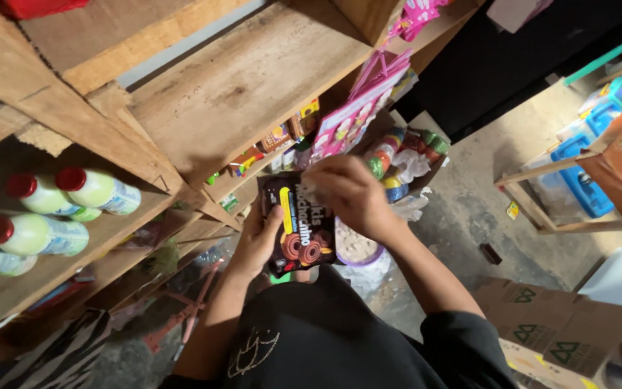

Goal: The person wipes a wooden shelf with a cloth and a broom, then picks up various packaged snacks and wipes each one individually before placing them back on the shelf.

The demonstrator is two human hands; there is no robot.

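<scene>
left hand (257,241) grips dark biscuit packet (302,229) | right hand (352,194) pinches its top corner | wooden shelves (246,86) alongside

The biscuit packet (298,223) is dark brown with a yellow stripe and brown swirl rings. At nine o'clock, pale green bottles (98,191) carry red caps. The shelf (246,86) is bare tan wood. At three o'clock sits a blue crate (577,176); at five o'clock, a brown cardboard box (541,324) shows green triangles.
</scene>
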